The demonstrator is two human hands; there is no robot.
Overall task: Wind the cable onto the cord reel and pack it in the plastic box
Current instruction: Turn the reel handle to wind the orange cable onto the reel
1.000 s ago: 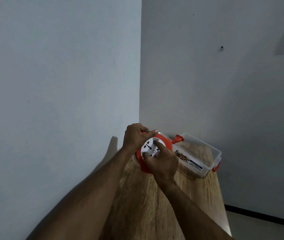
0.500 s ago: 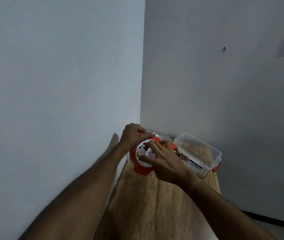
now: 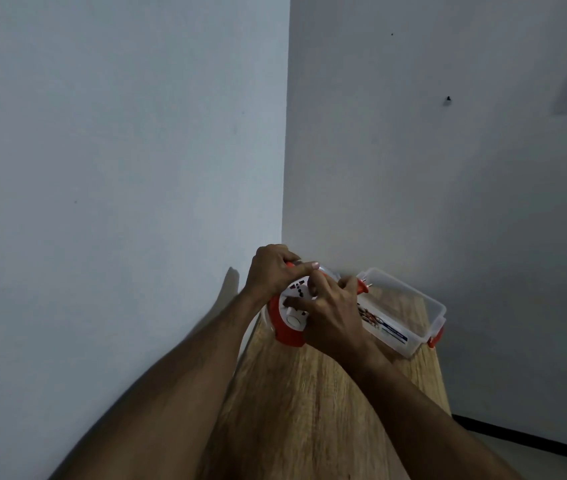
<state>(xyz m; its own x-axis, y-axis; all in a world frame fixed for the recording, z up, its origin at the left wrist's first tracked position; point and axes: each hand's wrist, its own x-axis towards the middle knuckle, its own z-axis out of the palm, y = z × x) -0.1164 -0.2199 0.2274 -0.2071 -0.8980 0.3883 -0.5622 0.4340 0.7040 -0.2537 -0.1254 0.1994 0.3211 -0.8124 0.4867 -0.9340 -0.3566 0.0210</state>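
Observation:
A round orange cord reel (image 3: pixel 287 332) with a white socket face sits upright at the far left end of the wooden table. My left hand (image 3: pixel 271 270) grips its upper rim from behind. My right hand (image 3: pixel 334 313) lies across the socket face, fingers curled, with an orange plug (image 3: pixel 362 285) sticking out past its knuckles. The cable itself is hidden by my hands. A clear plastic box (image 3: pixel 420 306) with orange clips stands open just right of the reel, touching the wall.
The narrow wooden table (image 3: pixel 309 410) runs into a corner between two pale walls. Its right edge drops to a light floor with a dark skirting strip (image 3: pixel 531 439). The box has a printed label (image 3: pixel 379 323) on its near side.
My right hand has shifted over the reel's face and the orange plug now shows beyond its fingers. The reel has tilted a little; the left hand keeps its hold on the rim.

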